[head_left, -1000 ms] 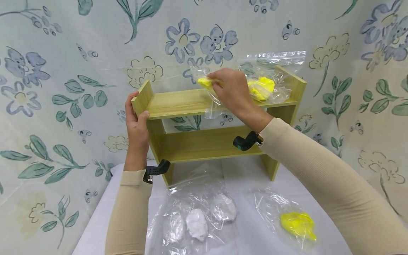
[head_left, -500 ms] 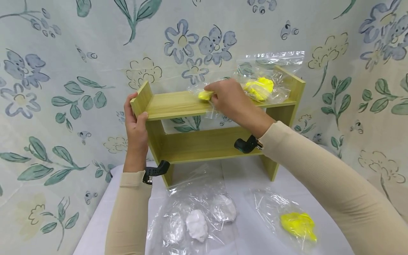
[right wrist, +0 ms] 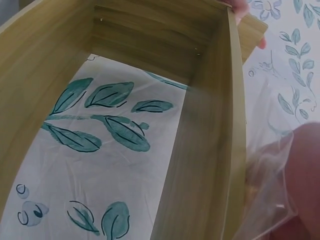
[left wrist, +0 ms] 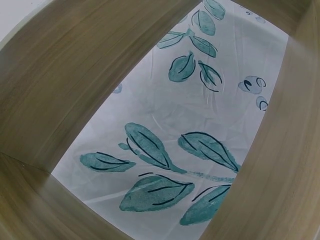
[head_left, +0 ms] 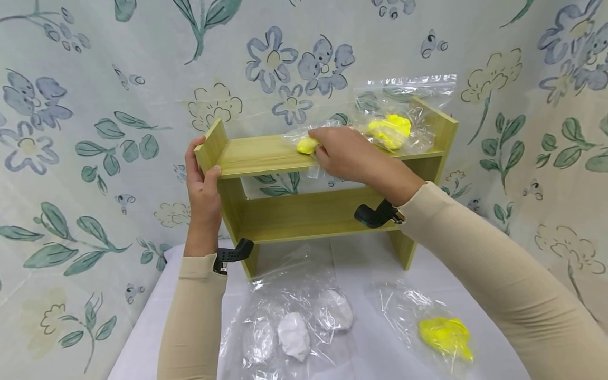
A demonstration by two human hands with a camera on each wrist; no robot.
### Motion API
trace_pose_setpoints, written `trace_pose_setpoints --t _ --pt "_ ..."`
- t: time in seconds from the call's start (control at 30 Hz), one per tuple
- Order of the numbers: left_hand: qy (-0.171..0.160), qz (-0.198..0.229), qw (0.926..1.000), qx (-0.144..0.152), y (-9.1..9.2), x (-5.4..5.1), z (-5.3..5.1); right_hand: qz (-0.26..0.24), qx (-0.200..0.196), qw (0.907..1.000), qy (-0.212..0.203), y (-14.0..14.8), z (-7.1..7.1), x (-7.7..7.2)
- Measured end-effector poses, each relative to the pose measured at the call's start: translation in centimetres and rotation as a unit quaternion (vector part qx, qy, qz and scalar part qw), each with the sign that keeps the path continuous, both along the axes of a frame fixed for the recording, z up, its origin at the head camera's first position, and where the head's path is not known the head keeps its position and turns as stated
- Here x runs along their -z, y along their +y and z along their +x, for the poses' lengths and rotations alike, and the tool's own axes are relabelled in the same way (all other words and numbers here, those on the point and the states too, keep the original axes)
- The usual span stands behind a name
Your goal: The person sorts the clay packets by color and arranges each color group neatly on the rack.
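A small two-tier wooden shelf stands on the table. My left hand grips its upper left end, thumb in front and fingers on the outer side. On the top board my right hand pinches a clear plastic bag with a yellow lump of soft, clay-like material. Part of this bag hangs past the board's front edge, near the blurred fingers in the right wrist view. To the right, a second clear zip bag holds another yellow lump, resting against the shelf's right end.
In front of the shelf, a large clear bag with several white lumps lies on the white-covered table. At the front right is a bagged yellow lump. A floral cloth hangs behind.
My right hand has lowered the bagged yellow lump from above the top board down onto it. The left hand stays on the shelf's left end.
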State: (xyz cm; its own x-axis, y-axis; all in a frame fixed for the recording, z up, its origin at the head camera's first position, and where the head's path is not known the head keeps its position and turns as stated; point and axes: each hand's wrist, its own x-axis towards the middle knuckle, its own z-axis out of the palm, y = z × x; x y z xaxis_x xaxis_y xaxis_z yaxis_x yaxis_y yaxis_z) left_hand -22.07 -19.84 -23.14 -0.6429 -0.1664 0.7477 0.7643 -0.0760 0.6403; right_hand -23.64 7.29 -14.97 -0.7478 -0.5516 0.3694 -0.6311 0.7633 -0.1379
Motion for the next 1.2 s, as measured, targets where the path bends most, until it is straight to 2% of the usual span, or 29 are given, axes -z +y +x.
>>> trace_pose_setpoints --t 0.23,0.4,0.57,0.8,1.0,1.2 --pt "0.001 0.000 1.0000 -0.002 0.0 -0.2 0.1 0.057 0.002 0.9973 -0.046 0.3 0.3 0.2" --pt "0.002 0.000 1.0000 -0.004 -0.1 -0.2 0.2 0.083 0.006 0.9960 -0.033 0.1 0.3 0.5" --pt "0.005 0.001 1.0000 -0.002 -0.1 -0.2 0.1 0.082 0.013 0.9963 -0.021 0.0 -0.1 0.6" --pt "0.010 0.006 0.9999 0.005 -0.7 0.7 -1.3 0.040 0.013 0.9976 0.055 -0.3 -0.4 1.0" --pt "0.016 0.009 0.9998 0.002 -1.1 1.1 -2.1 -0.026 0.023 0.9899 0.138 -0.4 0.1 0.6" --pt "0.017 0.011 0.9998 0.007 -1.0 1.2 -2.1 -0.077 0.010 0.9847 0.156 0.7 1.7 0.6"
